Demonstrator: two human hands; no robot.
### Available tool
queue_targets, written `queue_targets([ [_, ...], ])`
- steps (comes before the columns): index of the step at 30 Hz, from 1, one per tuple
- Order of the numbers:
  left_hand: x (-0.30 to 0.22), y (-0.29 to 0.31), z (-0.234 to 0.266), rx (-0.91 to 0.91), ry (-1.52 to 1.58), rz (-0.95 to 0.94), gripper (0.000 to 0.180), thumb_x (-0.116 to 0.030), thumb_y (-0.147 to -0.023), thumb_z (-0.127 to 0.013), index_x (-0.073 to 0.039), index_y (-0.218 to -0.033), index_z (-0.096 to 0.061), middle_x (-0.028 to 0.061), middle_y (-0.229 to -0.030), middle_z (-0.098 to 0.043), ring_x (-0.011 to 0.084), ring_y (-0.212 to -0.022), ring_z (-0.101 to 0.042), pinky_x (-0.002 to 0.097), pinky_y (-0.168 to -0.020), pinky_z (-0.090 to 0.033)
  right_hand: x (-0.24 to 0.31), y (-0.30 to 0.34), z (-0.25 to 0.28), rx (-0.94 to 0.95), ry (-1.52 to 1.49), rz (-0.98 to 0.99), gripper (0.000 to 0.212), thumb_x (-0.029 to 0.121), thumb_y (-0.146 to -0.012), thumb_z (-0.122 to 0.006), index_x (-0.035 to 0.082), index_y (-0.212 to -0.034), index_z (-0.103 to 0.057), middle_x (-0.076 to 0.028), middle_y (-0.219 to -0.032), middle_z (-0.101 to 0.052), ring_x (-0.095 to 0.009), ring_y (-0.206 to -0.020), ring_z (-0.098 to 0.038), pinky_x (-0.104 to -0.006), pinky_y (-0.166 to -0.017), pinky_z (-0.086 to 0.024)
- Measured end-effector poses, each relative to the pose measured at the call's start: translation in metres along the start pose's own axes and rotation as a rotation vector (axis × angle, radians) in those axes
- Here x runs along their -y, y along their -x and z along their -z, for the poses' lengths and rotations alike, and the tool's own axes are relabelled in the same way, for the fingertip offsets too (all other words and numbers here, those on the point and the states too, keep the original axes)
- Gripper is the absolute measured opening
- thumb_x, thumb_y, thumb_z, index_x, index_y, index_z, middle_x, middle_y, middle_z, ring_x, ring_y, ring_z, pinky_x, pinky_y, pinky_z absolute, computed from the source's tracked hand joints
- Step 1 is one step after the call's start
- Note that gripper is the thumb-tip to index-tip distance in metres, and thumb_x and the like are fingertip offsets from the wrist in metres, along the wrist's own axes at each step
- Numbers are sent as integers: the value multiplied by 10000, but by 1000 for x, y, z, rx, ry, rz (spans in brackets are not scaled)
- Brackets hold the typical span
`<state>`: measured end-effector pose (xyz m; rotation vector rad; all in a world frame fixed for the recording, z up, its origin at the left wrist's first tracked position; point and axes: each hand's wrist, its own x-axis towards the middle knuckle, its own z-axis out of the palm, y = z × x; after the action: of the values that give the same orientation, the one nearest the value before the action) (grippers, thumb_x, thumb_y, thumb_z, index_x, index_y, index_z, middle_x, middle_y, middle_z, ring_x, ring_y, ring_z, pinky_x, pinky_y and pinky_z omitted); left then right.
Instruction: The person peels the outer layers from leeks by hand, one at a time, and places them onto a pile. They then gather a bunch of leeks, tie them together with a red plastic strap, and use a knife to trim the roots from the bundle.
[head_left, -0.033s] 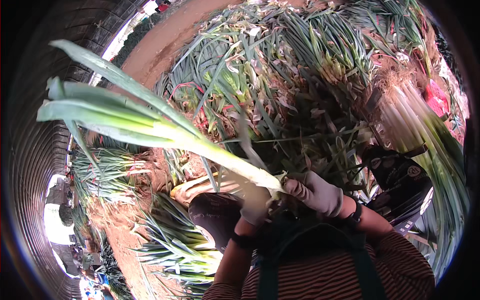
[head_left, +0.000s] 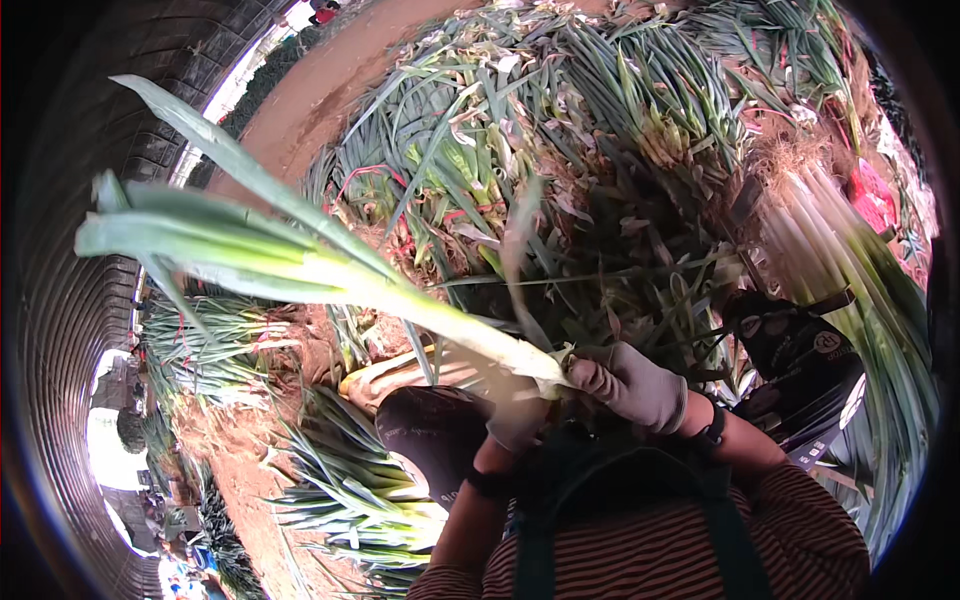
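A large green onion (head_left: 430, 308) slants across the view, its leafy green top at the upper left and its pale lower end at my hands. My right hand (head_left: 640, 390), in a pale work glove, is closed on that lower end with curled fingers. Just below the stalk, my gloved left hand (head_left: 515, 415) is smeared by motion. Its fingers are mostly hidden, so their grip does not show. A blurred thin leaf strip (head_left: 518, 260) stands up beside the stalk.
Heaped green onions (head_left: 660, 95) and loose leaves cover the ground ahead. On the right lies a bundle with long white stalks (head_left: 815, 225) and roots. More bunches lie at the lower left (head_left: 350, 490) and left (head_left: 205, 335). A ribbed curved wall (head_left: 75, 330) runs along the left.
The green onion's leafy top has dipped slightly. The thin leaf strip has swung a little to the right and up. My left hand has shifted slightly; my right hand stays in place.
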<state>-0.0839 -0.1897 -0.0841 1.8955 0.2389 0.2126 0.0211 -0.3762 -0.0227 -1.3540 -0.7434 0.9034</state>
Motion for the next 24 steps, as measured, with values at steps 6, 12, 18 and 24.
queue_targets([
  [6, -41, -17, 37, -526, 703, 9, 560, -520, -981, -481, -41, -1265, -537, 80, -1063, -614, 209, -917, -574, 386, -859, -468, 4, -2, 3, -56, 361, -18, 595, 566, -978, -436, 22, -1059, -665, -165, -769, -659, -300, -707, -656, -377, -652, -490],
  [12, -79, -36, 68, -411, 1087, -172, 473, -563, -893, -599, -107, -1012, -554, -61, -671, -379, 63, -539, -316, 271, -685, -375, -8, -10, -9, -248, 930, 220, 525, 545, -849, -639, 56, -1039, -651, -145, -927, -617, -328, -848, -634, -434, -722, -499],
  [18, -81, -25, 56, -614, 987, -145, 339, -454, -963, -527, -128, -1049, -500, -24, -766, -398, 124, -643, -407, 385, -807, -450, 20, -34, -39, -341, 1252, 496, 391, 340, -753, -729, 77, -1027, -637, -64, -922, -551, -242, -850, -611, -388, -678, -492],
  [24, -93, -10, 63, -743, 1007, -165, 278, -260, -916, -582, -89, -1099, -463, -4, -806, -392, 125, -698, -420, 353, -817, -445, 5, -48, -60, -329, 1327, 542, 218, 242, -761, -699, 107, -927, -655, -61, -866, -580, -251, -711, -609, -407, -602, -489],
])
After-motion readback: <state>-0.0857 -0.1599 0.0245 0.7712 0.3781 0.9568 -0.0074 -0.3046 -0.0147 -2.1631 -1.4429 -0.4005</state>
